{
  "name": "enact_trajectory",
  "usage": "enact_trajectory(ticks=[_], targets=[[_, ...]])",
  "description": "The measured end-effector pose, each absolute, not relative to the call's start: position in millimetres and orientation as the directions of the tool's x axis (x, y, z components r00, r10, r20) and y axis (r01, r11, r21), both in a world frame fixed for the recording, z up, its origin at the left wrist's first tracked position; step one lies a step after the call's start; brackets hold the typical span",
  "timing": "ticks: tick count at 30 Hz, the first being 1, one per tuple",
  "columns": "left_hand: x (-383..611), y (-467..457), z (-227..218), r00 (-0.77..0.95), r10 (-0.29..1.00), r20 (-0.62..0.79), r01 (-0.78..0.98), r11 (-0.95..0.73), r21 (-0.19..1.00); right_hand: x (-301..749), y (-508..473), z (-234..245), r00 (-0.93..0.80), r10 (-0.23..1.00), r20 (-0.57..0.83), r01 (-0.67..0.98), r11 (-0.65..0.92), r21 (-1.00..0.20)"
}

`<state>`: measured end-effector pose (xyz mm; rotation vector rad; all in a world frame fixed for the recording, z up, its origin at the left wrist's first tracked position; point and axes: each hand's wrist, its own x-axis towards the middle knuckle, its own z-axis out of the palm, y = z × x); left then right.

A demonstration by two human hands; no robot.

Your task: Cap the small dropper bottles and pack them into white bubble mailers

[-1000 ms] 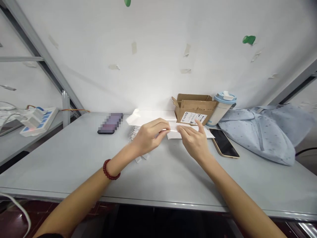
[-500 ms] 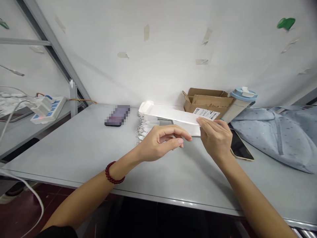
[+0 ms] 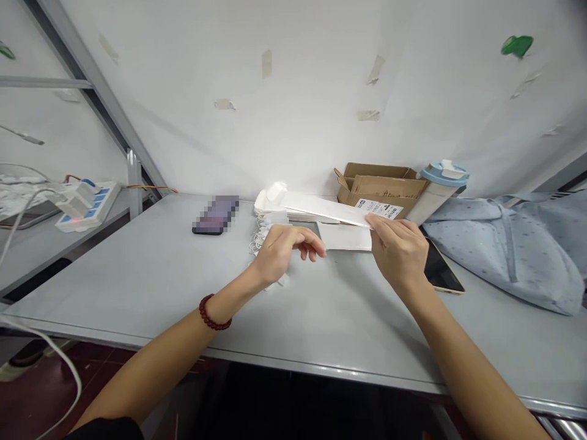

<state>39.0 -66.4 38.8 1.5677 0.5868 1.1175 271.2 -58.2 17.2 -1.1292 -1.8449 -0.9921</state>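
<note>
Two bare hands are above the grey table (image 3: pixel 160 281) in the head view. The right hand (image 3: pixel 398 247) pinches the near end of a long white strip (image 3: pixel 325 209) between thumb and fingers. From that grip the strip runs leftward, beyond the left hand's fingertips, its far end at a pile of white pieces (image 3: pixel 263 203) behind the left hand. The left hand (image 3: pixel 287 250) is loosely curled and partly spread, with nothing visible in its grasp. Just beside and behind it are small white tags with looped strings (image 3: pixel 260 231). A flat white piece (image 3: pixel 343 236) lies between the hands, below the strip. Behind the right hand stand a cardboard box (image 3: pixel 385 188) and a blue-lidded cup (image 3: pixel 428 200); to its right are a dark-screened phone (image 3: pixel 443 269) and a pale blue cloth bag (image 3: pixel 527 260). Left of the left hand lies a pixelated device (image 3: pixel 213 217).
</note>
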Motion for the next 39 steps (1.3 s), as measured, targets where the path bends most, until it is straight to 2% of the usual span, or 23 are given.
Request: enact_trajectory(ticks=[7, 12, 14, 17, 20, 24, 26, 30, 35, 39], targets=[[25.1, -40.3, 38.8, 0.063, 0.962, 0.264, -0.159, -0.251, 0.955, 283.1, -50.9, 17.3, -0.328, 0.355, 0.876, 0.924, 0.314, 0.219], [5.4, -26.3, 47.0, 0.116, 0.993, 0.015, -0.145, 0.002, 0.990, 287.9, -47.7, 16.9, -0.389, 0.356, 0.850, 0.890, 0.383, 0.247], [1.7, -22.3, 46.8, 0.126, 0.992, -0.024, -0.081, 0.035, 0.996, 287.4, -48.7, 16.9, -0.400, 0.383, 0.833, 0.884, 0.400, 0.241], [3.8, -20.9, 42.9, 0.124, 0.992, -0.005, 0.015, 0.003, 1.000, 281.1, -53.7, 17.8, -0.418, 0.503, 0.756, 0.885, 0.415, 0.213], [12.8, -27.7, 39.8, 0.247, 0.967, 0.058, 0.102, -0.085, 0.991, 268.1, -62.7, 18.5, -0.477, 0.645, 0.597, 0.866, 0.461, 0.193], [27.4, -43.3, 37.0, 0.501, 0.856, 0.129, 0.221, -0.271, 0.937, 248.9, -74.3, 17.0, -0.536, 0.698, 0.475, 0.825, 0.553, 0.120], [32.9, -48.5, 34.1, 0.553, 0.823, 0.134, 0.263, -0.325, 0.908, 242.6, -77.2, 15.1, -0.545, 0.702, 0.458, 0.811, 0.581, 0.075], [33.5, -47.0, 30.3, 0.472, 0.872, 0.129, 0.277, -0.286, 0.918, 238.8, -77.7, 12.0, -0.549, 0.710, 0.441, 0.803, 0.595, 0.042], [13.0, -34.8, 42.6, 0.214, 0.963, 0.167, 0.200, -0.211, 0.957, 243.8, -74.4, 13.7, -0.486, 0.727, 0.485, 0.843, 0.537, 0.038], [2.4, -30.8, 49.0, 0.136, 0.976, 0.171, 0.229, -0.199, 0.953, 247.5, -72.5, 15.0, -0.460, 0.742, 0.488, 0.861, 0.508, 0.039]])
